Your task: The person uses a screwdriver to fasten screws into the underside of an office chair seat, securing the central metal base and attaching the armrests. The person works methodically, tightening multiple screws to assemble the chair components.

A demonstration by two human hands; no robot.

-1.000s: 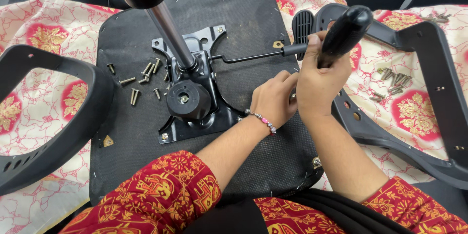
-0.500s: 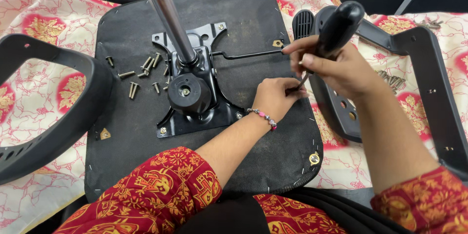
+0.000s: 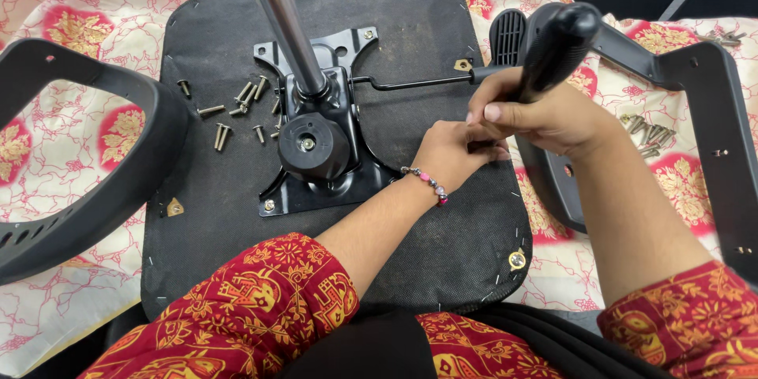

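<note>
Left hand [image 3: 454, 154] curled, fingertips pinched on the seat base [image 3: 442, 253], grasp hidden, right hand [image 3: 545, 114] just beside it, gripping black tool handle [image 3: 557, 43], mechanism plate [image 3: 316, 142] left of both, loose screws [image 3: 237, 110] farther left

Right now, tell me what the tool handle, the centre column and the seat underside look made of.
Tool handle in the right hand: matte black, probably plastic or rubber, lightly textured. Centre column: polished metal, with bright reflections along it. Seat underside: black fabric-like covering, dull and finely woven, stapled along the edge. The left hand rests on it.
</note>
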